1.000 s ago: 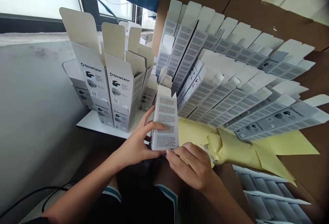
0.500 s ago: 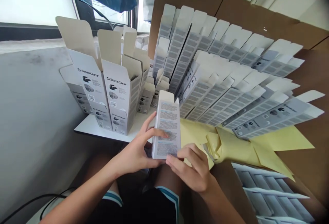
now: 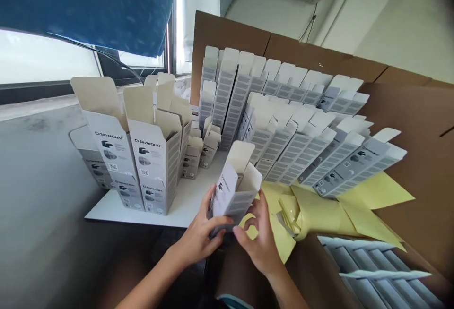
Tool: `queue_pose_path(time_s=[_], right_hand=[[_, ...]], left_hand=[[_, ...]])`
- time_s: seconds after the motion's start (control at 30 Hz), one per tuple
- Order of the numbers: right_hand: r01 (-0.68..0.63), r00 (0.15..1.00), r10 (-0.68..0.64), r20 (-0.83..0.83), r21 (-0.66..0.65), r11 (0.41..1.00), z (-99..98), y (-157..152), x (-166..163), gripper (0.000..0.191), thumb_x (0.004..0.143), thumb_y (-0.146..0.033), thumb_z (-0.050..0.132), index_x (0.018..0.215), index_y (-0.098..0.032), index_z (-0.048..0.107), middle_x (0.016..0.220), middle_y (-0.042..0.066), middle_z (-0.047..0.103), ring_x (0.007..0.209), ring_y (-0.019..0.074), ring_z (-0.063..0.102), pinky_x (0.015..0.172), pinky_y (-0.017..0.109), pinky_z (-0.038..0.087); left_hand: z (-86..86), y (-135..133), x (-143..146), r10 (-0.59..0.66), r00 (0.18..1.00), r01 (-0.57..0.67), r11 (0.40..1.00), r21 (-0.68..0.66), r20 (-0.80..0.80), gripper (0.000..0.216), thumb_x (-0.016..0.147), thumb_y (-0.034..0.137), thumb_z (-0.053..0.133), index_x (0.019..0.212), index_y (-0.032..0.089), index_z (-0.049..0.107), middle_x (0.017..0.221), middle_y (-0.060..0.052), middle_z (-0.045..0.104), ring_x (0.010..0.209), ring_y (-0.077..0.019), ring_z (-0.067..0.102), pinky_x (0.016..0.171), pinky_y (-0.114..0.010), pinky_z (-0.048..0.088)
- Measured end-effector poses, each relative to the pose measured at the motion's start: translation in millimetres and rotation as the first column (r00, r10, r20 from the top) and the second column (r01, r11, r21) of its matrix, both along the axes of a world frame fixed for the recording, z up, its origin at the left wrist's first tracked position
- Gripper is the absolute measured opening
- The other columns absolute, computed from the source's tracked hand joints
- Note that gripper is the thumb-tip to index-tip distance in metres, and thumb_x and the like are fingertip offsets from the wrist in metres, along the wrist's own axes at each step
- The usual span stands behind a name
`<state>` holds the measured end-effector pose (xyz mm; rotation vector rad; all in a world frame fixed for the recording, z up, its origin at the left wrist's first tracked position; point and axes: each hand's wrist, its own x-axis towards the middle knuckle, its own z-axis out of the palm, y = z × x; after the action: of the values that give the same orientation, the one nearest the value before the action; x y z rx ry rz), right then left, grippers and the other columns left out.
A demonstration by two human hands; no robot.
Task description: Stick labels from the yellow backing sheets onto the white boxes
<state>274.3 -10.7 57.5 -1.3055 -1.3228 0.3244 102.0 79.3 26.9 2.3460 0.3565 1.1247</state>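
A small white and grey SilverCrest cardboard box (image 3: 232, 198) is held up in front of me, tilted, with its top flaps raised and its top open. My left hand (image 3: 204, 228) wraps round its left side and lower part, thumb across the front. On the other side my right hand (image 3: 260, 233) has bent fingers against the box's right edge, with the thumb near its bottom corner. Something darker shows inside the opening, but I cannot make out what.
Stacked open SilverCrest boxes (image 3: 147, 172) stand at left on a white tabletop (image 3: 142, 218). Rows of similar boxes (image 3: 283, 143) lean in front of a brown cardboard sheet (image 3: 244, 32). Yellow paper (image 3: 319, 214) lies at right, above a carton with grey dividers (image 3: 376, 271).
The box has turned from its text-covered side to show its logo side and open top. My right hand has shifted from its bottom edge to its right side. The camera view has tilted up.
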Motion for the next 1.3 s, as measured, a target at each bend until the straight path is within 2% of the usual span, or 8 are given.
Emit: queue_pose_path(time_s=[0.17,0.3,0.47,0.67,0.87,1.03,1.2,1.3], right_hand=[[0.097,0.991,-0.103,-0.082,-0.072,0.993,-20.8,33.1,-17.2,0.085,0.075,-0.032,0.077,0.145,-0.022,0.03,0.129,0.014,0.062,0.108,0.0256,0.066,0.077,0.034,0.058],[0.219,0.967,-0.227,-0.115,-0.075,0.973,-28.0,68.2,-15.8,0.078,0.072,-0.038,0.077,0.136,-0.02,0.036,0.123,0.017,0.066,0.1,0.0285,0.07,0.071,0.036,0.058],[0.505,0.863,-0.503,0.053,-0.045,0.862,-24.8,121.1,-3.8,0.091,0.069,-0.046,0.078,0.14,-0.01,0.035,0.133,0.028,0.058,0.121,0.0402,0.061,0.095,0.051,0.052],[0.66,0.751,-0.655,0.085,-0.095,0.745,-30.4,183.1,-5.5,0.089,0.072,-0.039,0.076,0.14,-0.001,0.035,0.139,0.035,0.046,0.132,0.0446,0.049,0.1,0.05,0.048],[0.738,0.665,-0.744,0.062,-0.207,0.642,-43.8,224.4,-6.9,0.086,0.072,-0.034,0.077,0.142,-0.005,0.036,0.134,0.031,0.048,0.125,0.0428,0.054,0.087,0.046,0.054],[0.735,0.662,-0.747,0.053,-0.238,0.635,-53.2,246.6,-10.8,0.085,0.076,-0.032,0.077,0.145,-0.008,0.035,0.135,0.026,0.05,0.121,0.0372,0.057,0.091,0.044,0.053],[0.732,0.659,-0.752,0.024,-0.25,0.633,-57.9,262.3,-11.1,0.049,0.094,-0.037,0.066,0.137,-0.019,0.051,0.136,0.012,0.055,0.115,0.0272,0.06,0.095,0.048,0.053],[0.715,0.68,-0.733,0.003,-0.223,0.662,-52.7,270.7,-6.3,0.041,0.096,-0.037,0.064,0.132,-0.019,0.056,0.133,0.011,0.058,0.112,0.0254,0.063,0.093,0.047,0.055]], left_hand=[[-33.8,23.6,24.0,0.033,0.989,-0.035,0.999,0.015,0.145,0.039,0.087,0.003,0.063,0.115,0.024,0.046,0.165,-0.017,0.011,0.155,-0.0377,0.018,0.116,-0.06,0.036],[-44.5,49.5,28.8,0.05,0.967,-0.034,0.997,-0.068,0.249,0.059,0.086,0.016,0.071,0.126,0.027,0.03,0.162,-0.024,0.019,0.153,-0.034,0.027,0.114,-0.058,0.04],[-60.8,69.8,17.1,0.272,0.961,-0.275,0.937,-0.216,-0.042,0.081,0.084,0.023,0.071,0.148,0.02,0.02,0.161,-0.027,0.022,0.153,-0.0383,0.024,0.12,-0.06,0.028],[-76.4,77.0,16.4,0.26,0.928,-0.332,0.902,-0.276,-0.267,0.071,0.074,0.021,0.073,0.139,0.018,0.045,0.15,-0.018,0.047,0.142,-0.0389,0.041,0.118,-0.056,0.032],[-78.5,81.6,18.9,0.266,0.92,-0.353,0.881,-0.314,-0.286,0.068,0.075,0.021,0.069,0.14,0.016,0.047,0.153,-0.019,0.043,0.146,-0.0368,0.037,0.12,-0.054,0.03],[-79.4,86.5,17.7,0.278,0.937,-0.34,0.862,-0.376,-0.211,0.072,0.077,0.02,0.065,0.144,0.016,0.039,0.156,-0.019,0.038,0.149,-0.0353,0.033,0.121,-0.055,0.029],[-80.2,87.4,17.2,0.273,0.953,-0.302,0.839,-0.453,-0.13,0.066,0.075,0.021,0.067,0.137,0.015,0.046,0.151,-0.018,0.044,0.147,-0.0352,0.037,0.122,-0.052,0.028],[-82.3,88.1,18.4,0.295,0.952,-0.294,0.811,-0.506,-0.08,0.07,0.075,0.022,0.067,0.14,0.015,0.041,0.153,-0.018,0.041,0.147,-0.0338,0.036,0.123,-0.052,0.027]])
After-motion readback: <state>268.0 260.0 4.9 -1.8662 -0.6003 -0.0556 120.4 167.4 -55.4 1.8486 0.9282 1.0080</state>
